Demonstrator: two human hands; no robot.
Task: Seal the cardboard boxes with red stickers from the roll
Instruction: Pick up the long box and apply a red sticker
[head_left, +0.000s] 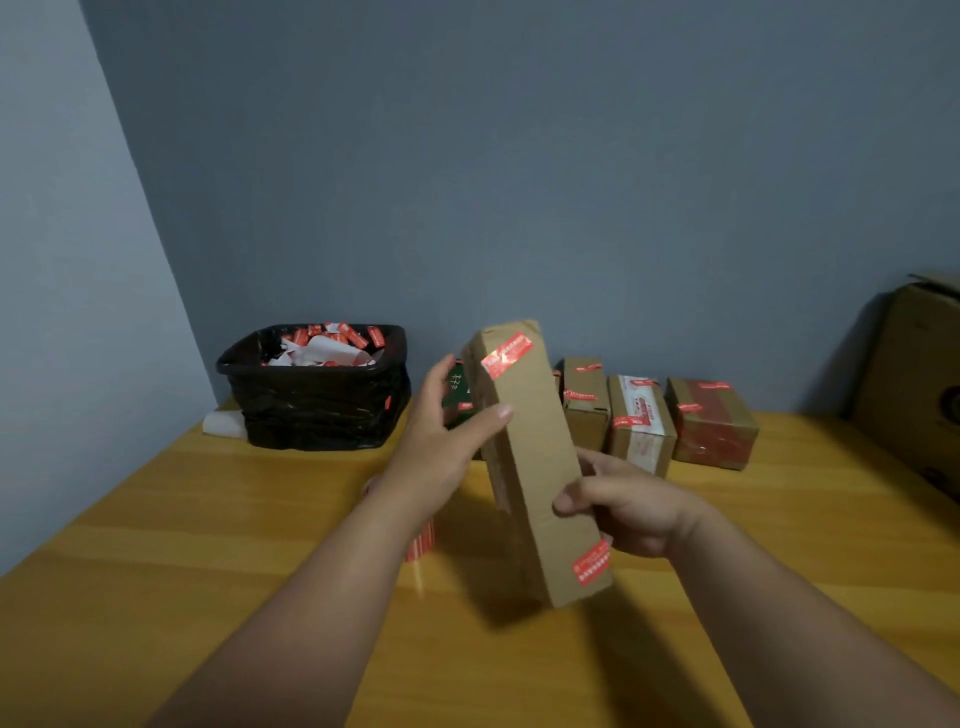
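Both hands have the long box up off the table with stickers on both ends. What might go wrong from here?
1. The long box is tilted in the air, held by the left hand and right hand; a loose grip may let it drop.
2. The sticker roll sits half hidden under the left forearm, so it could be knocked.
3. Setting the box down far back may topple the small sealed boxes.

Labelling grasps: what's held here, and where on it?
The long cardboard box, held tilted above the table by both: left hand on its upper left side, right hand gripping its lower right edge.
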